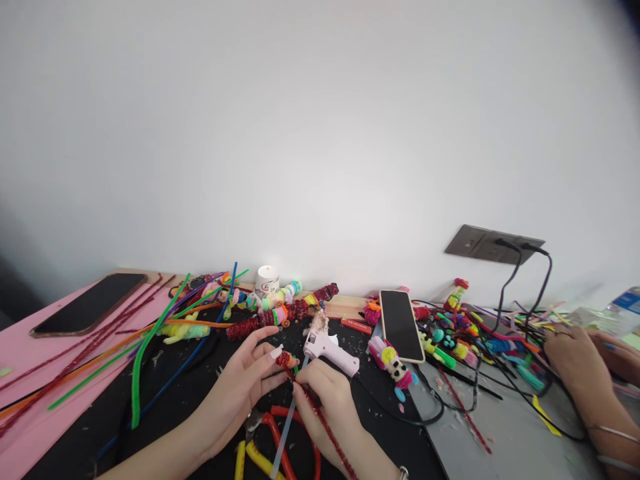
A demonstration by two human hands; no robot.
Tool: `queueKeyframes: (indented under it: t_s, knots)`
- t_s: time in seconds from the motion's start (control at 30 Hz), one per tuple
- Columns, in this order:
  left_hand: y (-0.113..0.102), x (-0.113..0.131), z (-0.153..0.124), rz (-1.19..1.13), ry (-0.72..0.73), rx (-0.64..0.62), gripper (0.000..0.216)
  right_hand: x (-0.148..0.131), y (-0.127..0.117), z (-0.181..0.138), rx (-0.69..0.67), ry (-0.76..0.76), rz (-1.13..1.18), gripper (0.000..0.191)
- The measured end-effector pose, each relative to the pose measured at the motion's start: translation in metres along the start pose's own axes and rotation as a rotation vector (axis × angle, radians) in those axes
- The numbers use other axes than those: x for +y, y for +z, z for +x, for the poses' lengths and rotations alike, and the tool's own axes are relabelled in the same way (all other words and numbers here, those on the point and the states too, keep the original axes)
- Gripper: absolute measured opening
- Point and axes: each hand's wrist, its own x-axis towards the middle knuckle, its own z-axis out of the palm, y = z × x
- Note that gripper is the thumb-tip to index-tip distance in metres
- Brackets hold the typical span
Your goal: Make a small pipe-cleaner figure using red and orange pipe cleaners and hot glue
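- Pink sheet (pixel 55 373) at left, a dark phone (pixel 93 303) lying on it; fuzzy stems (pixel 145 360) cross its edge, some cut off by the frame.
- Left hand (pixel 247 373): thumb and fingertips close around a red-orange fuzzy piece (pixel 284 360), low in the middle, the other fingers loosely bent.
- White paper cup (pixel 267 281) near the wall, among fuzzy pieces; its contents cannot be made out.
- Red-handled tool (pixel 273 427), cut off below.
- Right hand (pixel 330 400): thumb and fingers pinch a dark red tinsel stem (pixel 330 433); fingers hide its join, if any, with the red-orange piece.
- Pale glue gun (pixel 330 352), lying just beyond that hand.
- Co-worker's hands (pixel 575 360), finger state impossible to tell.
- Clear bottle (pixel 629 303) with blue label, cut off; contents unclear.
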Motion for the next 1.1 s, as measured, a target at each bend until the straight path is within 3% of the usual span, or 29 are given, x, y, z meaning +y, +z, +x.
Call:
queueKeyframes:
  t_s: [0.27, 0.47, 0.8, 1.1]
  knots:
    - [-0.004, 0.003, 0.002, 0.037, -0.057, -0.026, 0.037, -0.003, -0.007, 0.000, 0.010, 0.123, 0.087, 0.017]
    - [-0.004, 0.007, 0.000, 0.076, -0.092, -0.052, 0.041, 0.008, -0.001, -0.004, 0.101, 0.145, 0.064, 0.018]
    - [-0.005, 0.003, 0.002, 0.063, -0.066, -0.052, 0.042, -0.004, -0.009, 0.001, 0.007, 0.094, 0.169, 0.018]
    - [-0.003, 0.007, 0.000, 0.075, -0.097, -0.110, 0.040, 0.006, -0.001, 0.000, 0.174, 0.127, 0.115, 0.018]
